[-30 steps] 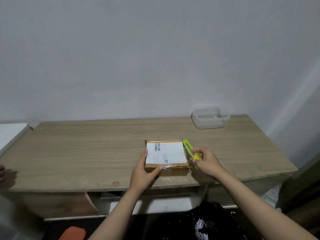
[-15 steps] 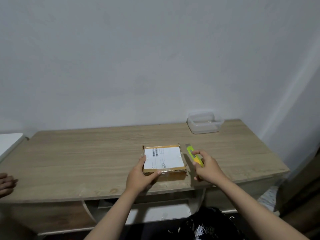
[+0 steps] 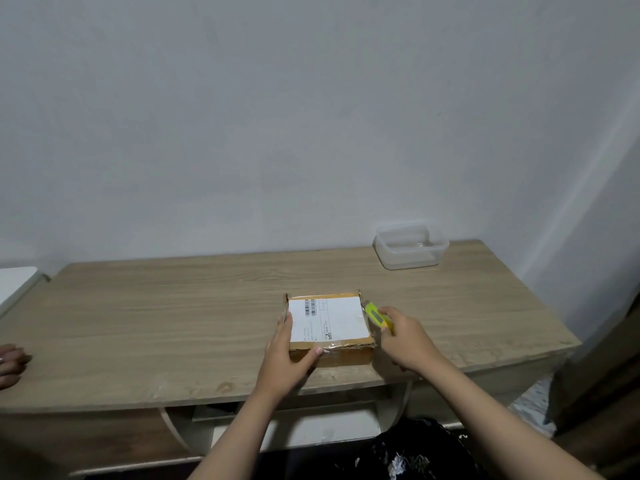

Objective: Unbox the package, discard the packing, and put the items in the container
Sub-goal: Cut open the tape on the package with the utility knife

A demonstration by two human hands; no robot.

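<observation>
A flat brown cardboard package (image 3: 346,355) with a white shipping label on top lies near the front edge of the wooden table (image 3: 173,317). My left hand (image 3: 287,355) holds its near left corner, thumb on the taped front edge and fingers along the left side. My right hand (image 3: 405,337) grips a yellow-green utility knife (image 3: 375,317) right beside the package's right side. Its tip points away from me, at the box's right edge. A clear plastic container (image 3: 410,245) without a lid stands at the table's far right.
Another person's hand (image 3: 10,363) rests on the table's left edge. A white surface (image 3: 15,282) adjoins the table at the far left. The wall runs close behind the table. A dark patterned cloth (image 3: 412,452) lies below the front edge.
My right hand has brought the knife closer to the package's right side. My left hand keeps its hold on the near left corner. The other person's hand shows further in at the left.
</observation>
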